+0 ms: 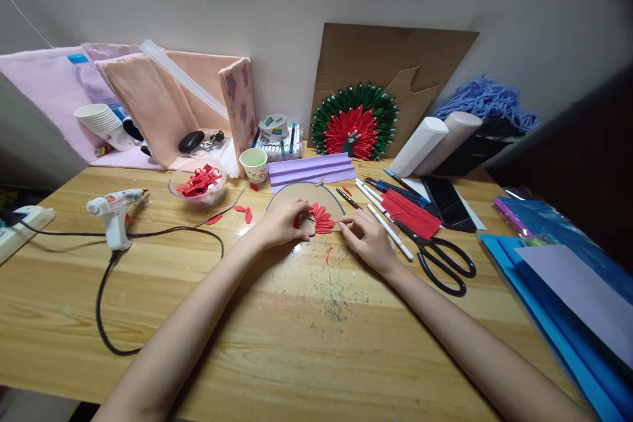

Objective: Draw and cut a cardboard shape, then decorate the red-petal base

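Left hand (287,223): grips red, many-petalled flower (324,217) over round tan cardboard disc (291,194).
Right hand (364,237): at disc's right edge; cannot tell its grip.

red petals (324,219) | fanned, overlapping | on tan cardboard (298,193) | blue-edged, rounded

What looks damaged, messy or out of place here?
The upright cardboard sheet has a jagged, torn-looking patch in its surface. Dark specks are scattered on the table, and loose red pieces lie about, like uncleared scraps.
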### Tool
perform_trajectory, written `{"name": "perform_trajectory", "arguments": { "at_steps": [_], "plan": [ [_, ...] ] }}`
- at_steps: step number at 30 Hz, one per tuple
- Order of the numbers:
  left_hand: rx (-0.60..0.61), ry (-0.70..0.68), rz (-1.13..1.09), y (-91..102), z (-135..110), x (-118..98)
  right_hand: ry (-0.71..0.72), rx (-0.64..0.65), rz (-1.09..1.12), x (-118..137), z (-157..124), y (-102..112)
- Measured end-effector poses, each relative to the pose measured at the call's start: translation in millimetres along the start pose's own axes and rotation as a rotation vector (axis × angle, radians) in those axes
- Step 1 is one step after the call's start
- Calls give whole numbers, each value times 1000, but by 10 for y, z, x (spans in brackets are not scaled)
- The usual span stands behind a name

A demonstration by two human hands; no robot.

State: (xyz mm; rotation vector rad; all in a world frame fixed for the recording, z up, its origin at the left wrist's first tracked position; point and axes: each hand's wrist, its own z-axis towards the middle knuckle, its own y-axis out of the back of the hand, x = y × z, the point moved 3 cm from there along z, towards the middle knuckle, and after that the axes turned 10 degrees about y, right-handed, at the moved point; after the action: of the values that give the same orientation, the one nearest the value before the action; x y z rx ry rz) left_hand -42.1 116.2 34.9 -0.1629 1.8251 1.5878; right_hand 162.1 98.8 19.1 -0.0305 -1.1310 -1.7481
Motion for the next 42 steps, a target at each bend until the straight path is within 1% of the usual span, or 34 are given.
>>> {"name": "perform_trajectory", "arguments": {
  "at_steps": [3,5,8,12,19,24,31,35,38,40,42],
  "plan": [
    [-8,-6,-7,-3,-5,10,-89,-72,-57,-149,74,145],
    [-11,-10,-8,-6,-5,20,-171,-88,-106,-290,129,277],
    [-5,3,-2,-8,0,33,-231,3,-167,-459,190,444],
    [-8,14,7,-8,6,41,-240,115,-221,-530,203,548],
    [-38,-1,2,-16,10,58,-165,253,-162,-480,178,523],
    [-33,-10,17,-17,14,73,-175,323,-152,-453,181,498],
    [-31,-10,22,-2,4,59,-192,306,-134,-412,186,509],
    [-35,-34,46,20,-7,33,-157,308,-117,-394,177,477],
    [-64,-69,29,125,-26,11,-137,322,-116,-382,172,450],
    [-120,-64,29,263,-50,15,-124,323,-114,-366,174,444],
    [-200,-39,41,437,-86,34,-105,320,-107,-332,181,438]
  ]
}}
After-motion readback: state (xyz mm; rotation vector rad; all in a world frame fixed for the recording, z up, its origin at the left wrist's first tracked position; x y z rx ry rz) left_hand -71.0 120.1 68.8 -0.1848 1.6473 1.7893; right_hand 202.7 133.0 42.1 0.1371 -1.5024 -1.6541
